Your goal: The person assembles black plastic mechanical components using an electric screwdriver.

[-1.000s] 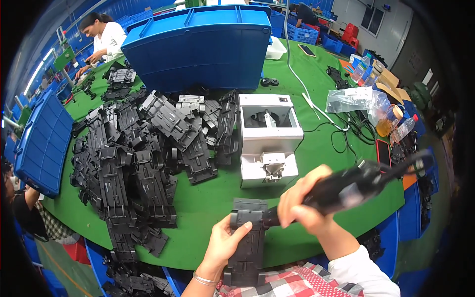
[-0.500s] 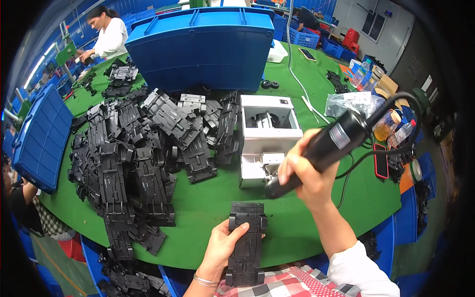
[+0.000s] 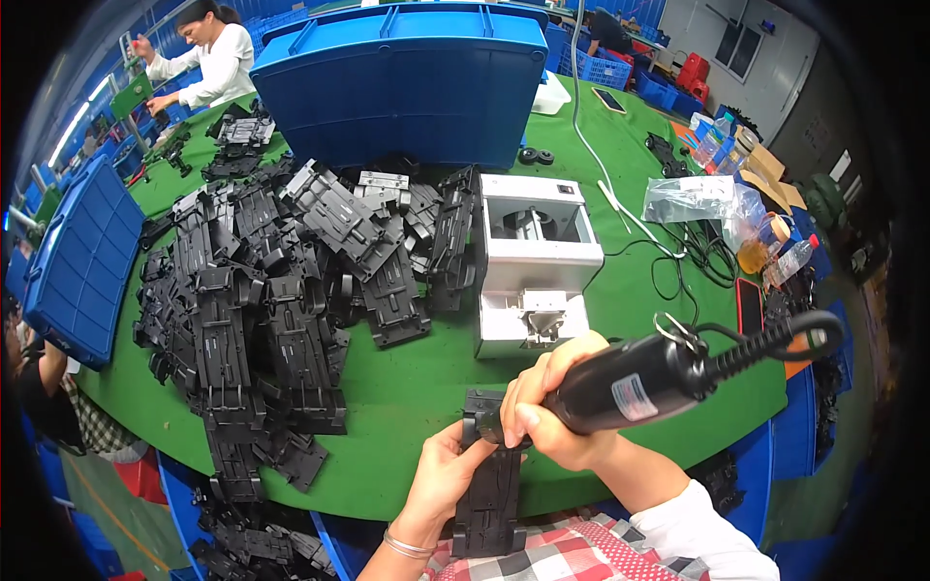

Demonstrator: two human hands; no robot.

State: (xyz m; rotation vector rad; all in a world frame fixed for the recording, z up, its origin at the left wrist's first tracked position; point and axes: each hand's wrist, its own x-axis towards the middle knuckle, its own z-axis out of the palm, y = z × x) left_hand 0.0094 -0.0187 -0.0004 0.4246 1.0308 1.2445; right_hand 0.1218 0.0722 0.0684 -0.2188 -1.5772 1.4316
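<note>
While the left hand [image 3: 441,474] keeps hold of the black chassis [image 3: 489,499], the right hand [image 3: 557,412] has brought the tool [image 3: 630,387] back down: half a second ago its nose was raised clear, up by the white machine [image 3: 542,268]; now it's over the chassis's far end. I read that as tool back in working position on the part, at a spot near the far end. Can't confirm contact; nose and fingers cover it. Left grip is clamped on the chassis's left edge, thumb on top, fingers mostly hidden; right grip is wrapped round the tool body. Chassis is at the near edge of the green table [image 3: 387,407], in front of the person, near end by the checked shirt [image 3: 572,557]; can't tell what it rests on. Its long axis runs fore-aft, almost straight away from the person, far end pointing toward the machine. Tool lies across it, nose to the left, cord end up and right. Chassis pile [image 3: 228,339] sits well left, basically unchanged.
</note>
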